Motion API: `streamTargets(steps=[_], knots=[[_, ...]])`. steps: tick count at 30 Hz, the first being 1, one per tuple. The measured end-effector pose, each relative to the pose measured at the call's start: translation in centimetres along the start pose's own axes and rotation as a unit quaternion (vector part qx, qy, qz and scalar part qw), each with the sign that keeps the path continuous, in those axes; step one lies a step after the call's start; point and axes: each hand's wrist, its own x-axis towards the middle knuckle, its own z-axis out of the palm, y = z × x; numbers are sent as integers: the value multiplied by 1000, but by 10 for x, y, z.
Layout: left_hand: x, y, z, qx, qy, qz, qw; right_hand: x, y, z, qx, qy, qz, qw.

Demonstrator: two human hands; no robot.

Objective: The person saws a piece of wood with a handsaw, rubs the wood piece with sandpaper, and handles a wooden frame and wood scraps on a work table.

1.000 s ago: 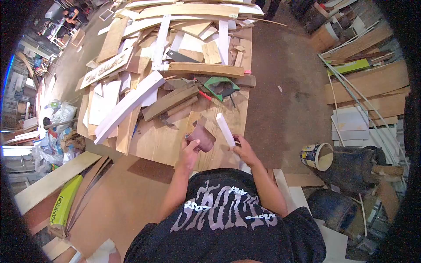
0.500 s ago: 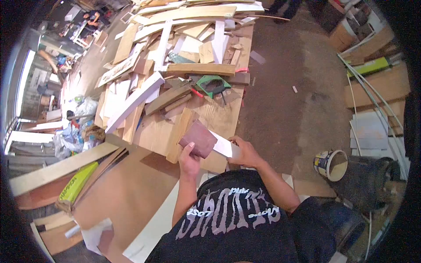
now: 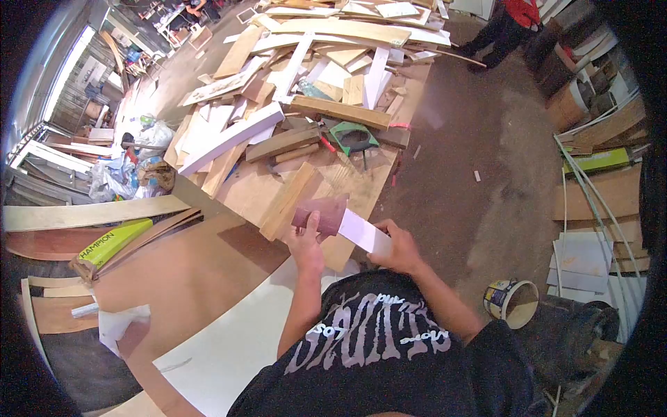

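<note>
A sheet of reddish-brown sandpaper [image 3: 332, 214] is curled round the far end of a narrow white board [image 3: 365, 233]. My left hand [image 3: 306, 244] is closed on the sandpaper, its thumb across the top face. The near end of the board is gripped in my right hand [image 3: 401, 251], and its middle shows between the two hands. Just beyond my left hand lies a thick wooden block [image 3: 292, 199] on the plywood table. Farther back are a green-framed tool [image 3: 353, 137] and a hammer [image 3: 297, 153].
Wood offcuts [image 3: 333, 55] are heaped over the far table. At right, a bucket [image 3: 511, 304] stands on the floor near leaning boards [image 3: 582, 258]. Left lies a yellow-green box [image 3: 114, 244] beside a brown sheet [image 3: 201, 271]. A person in dark trousers [image 3: 495, 38] stands at the far right.
The sandpaper, flatter before, is now curled round the white board, and my left fingers have closed farther around it. The view has shifted, bringing the standing person's legs and red top into sight.
</note>
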Motion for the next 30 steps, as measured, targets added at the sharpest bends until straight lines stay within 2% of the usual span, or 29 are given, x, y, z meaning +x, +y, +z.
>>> streamTargets(steps=[2,4,5,7,11,13,14,16,19,20,22,23,25,26,28,29,30], knots=[[-4,-2,4,16,10,5,1000,-2,4,0,-15,23,9,1000],[-5,-7,7,54,-9,-57,997,-2,9,-1,56,40,42,997],[-8,-10,10,55,-13,-57,997,-2,11,-4,55,44,43,997],[-15,-19,15,44,-35,-75,996,-1,14,-11,81,-42,-17,996],[-12,-42,9,33,-76,-45,996,-1,19,0,115,-51,2,992],[-15,-46,9,30,-131,-76,988,1,26,12,232,-80,50,968],[-15,-52,10,30,-130,-75,988,1,27,13,232,-81,50,968],[-16,-62,13,-1,-124,-57,991,1,26,15,337,-105,79,932],[-20,-64,11,25,-101,-52,993,0,23,15,361,-106,62,924],[-22,-62,11,24,-102,-52,993,-2,12,10,361,-106,62,925],[-23,-58,12,-48,-131,-81,987,-6,-12,1,250,-66,21,966],[-22,-60,13,-50,-133,-81,987,-5,-9,4,247,-64,20,967],[-21,-65,13,-80,-148,-56,984,-5,-3,13,18,58,-61,996],[-21,-66,13,-82,-147,-57,984,-5,-2,13,17,56,-61,996],[-22,-68,13,-28,-136,-46,989,-2,-3,12,97,-7,49,994],[-24,-68,12,-31,-133,-46,990,2,-2,14,94,-11,49,994],[-24,-68,12,10,-134,-31,990,9,2,17,192,28,76,978]])
